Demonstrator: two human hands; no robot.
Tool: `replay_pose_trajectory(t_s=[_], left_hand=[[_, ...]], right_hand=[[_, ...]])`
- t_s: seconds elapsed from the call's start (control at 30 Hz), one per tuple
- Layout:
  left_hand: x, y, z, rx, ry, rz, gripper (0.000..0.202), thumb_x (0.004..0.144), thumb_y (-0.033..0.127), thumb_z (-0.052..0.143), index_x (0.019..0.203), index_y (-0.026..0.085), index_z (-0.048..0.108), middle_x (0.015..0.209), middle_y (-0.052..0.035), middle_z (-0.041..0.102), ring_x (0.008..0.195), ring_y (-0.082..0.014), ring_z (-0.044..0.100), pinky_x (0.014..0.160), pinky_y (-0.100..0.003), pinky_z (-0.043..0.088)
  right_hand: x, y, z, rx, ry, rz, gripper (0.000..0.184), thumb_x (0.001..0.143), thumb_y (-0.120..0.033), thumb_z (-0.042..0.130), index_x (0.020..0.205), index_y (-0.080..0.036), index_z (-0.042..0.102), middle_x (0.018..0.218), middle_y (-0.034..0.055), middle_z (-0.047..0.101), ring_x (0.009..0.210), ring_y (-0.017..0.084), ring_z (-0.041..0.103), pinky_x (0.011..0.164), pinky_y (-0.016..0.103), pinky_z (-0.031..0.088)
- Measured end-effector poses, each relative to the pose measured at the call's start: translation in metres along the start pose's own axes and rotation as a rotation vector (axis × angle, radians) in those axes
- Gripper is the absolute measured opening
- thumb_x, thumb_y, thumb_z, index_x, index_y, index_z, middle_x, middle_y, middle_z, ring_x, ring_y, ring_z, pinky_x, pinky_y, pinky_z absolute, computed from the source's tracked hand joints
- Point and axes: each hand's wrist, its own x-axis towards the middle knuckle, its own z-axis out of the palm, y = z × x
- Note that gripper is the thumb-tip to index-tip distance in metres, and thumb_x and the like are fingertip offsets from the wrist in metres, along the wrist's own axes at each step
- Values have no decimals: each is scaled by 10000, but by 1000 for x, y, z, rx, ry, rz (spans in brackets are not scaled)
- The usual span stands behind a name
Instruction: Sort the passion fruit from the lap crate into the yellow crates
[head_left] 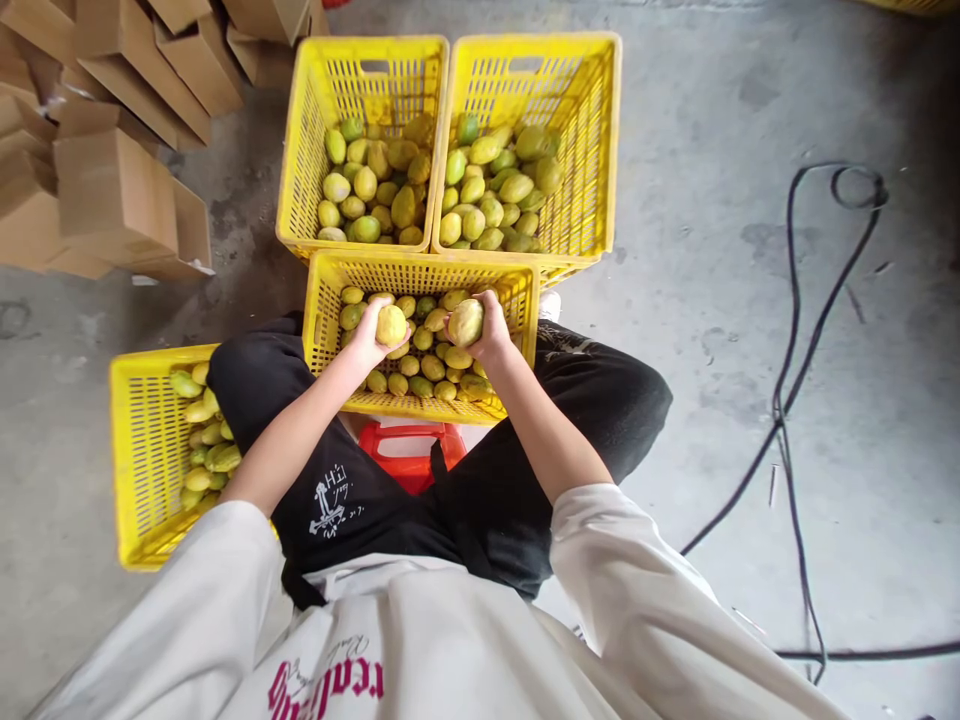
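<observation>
My left hand (370, 330) is closed around a round yellow fruit (391, 325), with the thumb along its top. In my right hand (491, 325) sits a slightly larger greenish-yellow fruit (466, 322), its skin streaked paler. Both hands are above the near yellow crate (326, 285), side by side with a gap between them. Inside that crate lie many oval yellow and green fruits (433, 367), mango-like in look; I cannot tell their exact kind. Parts of the fingers are hidden behind the held fruits.
Two more yellow crates, the far left crate (307, 130) and far right crate (589, 150), hold similar fruit. Another crate (135, 460) stands beside my left knee. Cardboard boxes (112, 190) fill the upper left. A black cable (795, 370) loops across the floor. Between my legs is a red stool (409, 450).
</observation>
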Motion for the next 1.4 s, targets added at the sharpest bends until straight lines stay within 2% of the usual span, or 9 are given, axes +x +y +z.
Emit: replay_pose_trajectory(t_s=[0.13, 0.27, 0.43, 0.67, 0.93, 1.1, 1.2, 1.3, 1.4], left_hand=[[0, -1, 0, -1, 1, -5, 272, 1247, 328, 783, 1025, 254, 643, 807, 39, 688, 617, -128, 700, 617, -188, 593], [0, -2, 0, -9, 4, -10, 272, 1239, 326, 795, 1025, 255, 643, 811, 41, 685, 622, -130, 701, 620, -191, 591], [-1, -3, 1, 4, 6, -3, 297, 1248, 331, 771, 996, 250, 634, 816, 34, 686, 639, -127, 698, 639, -191, 594], [1, -3, 0, -18, 7, -15, 257, 1205, 311, 826, 1028, 258, 648, 816, 42, 680, 627, -138, 693, 630, -203, 593], [-1, -4, -1, 1, -3, -17, 261, 1197, 315, 841, 1025, 261, 651, 800, 48, 673, 617, -144, 686, 619, -208, 583], [-2, -3, -2, 21, -20, -16, 303, 1255, 315, 742, 977, 254, 638, 802, 26, 690, 633, -137, 681, 657, -211, 595], [-1, -1, -3, -29, -40, -10, 302, 1164, 378, 916, 1021, 271, 673, 816, 30, 701, 659, -164, 696, 691, -255, 642], [1, 4, -5, -62, -84, 9, 473, 978, 450, 1130, 1099, 297, 699, 832, 55, 698, 694, -181, 718, 744, -290, 690], [2, 9, -5, -75, -98, 43, 432, 984, 379, 1110, 1110, 294, 706, 863, 66, 716, 716, -162, 732, 778, -276, 699]], right_hand=[[0, -2, 4, -8, 113, 25, 259, 1130, -464, 756, 954, -293, 675, 730, 20, 677, 795, 281, 809, 744, 388, 775], [2, -3, 3, -48, 108, -21, 243, 1082, -469, 802, 966, -306, 664, 717, -1, 666, 790, 281, 791, 769, 413, 788], [5, -3, 0, -51, 63, -38, 379, 1009, -557, 911, 932, -320, 625, 719, -11, 645, 833, 299, 813, 750, 420, 787], [10, -5, -8, -66, 124, -4, 279, 1160, -467, 739, 952, -298, 661, 734, 4, 677, 761, 255, 785, 706, 361, 751], [10, -12, -14, -66, 193, -22, 325, 1199, -446, 798, 951, -287, 660, 681, -44, 632, 613, 179, 624, 552, 260, 610], [-13, -11, -3, -121, 67, 15, 409, 1298, -545, 772, 1000, -269, 726, 761, -34, 695, 694, 182, 663, 667, 284, 656], [-27, -13, 6, -109, 10, 27, 458, 1352, -566, 688, 1005, -270, 721, 799, -19, 716, 751, 184, 703, 719, 297, 676], [-34, -17, 11, -62, -43, -39, 409, 1275, -523, 832, 980, -281, 687, 817, -32, 723, 754, 171, 708, 711, 284, 683], [-35, -21, 12, -39, -85, -130, 366, 1141, -449, 988, 1003, -286, 691, 837, -56, 734, 734, 155, 698, 716, 275, 692]])
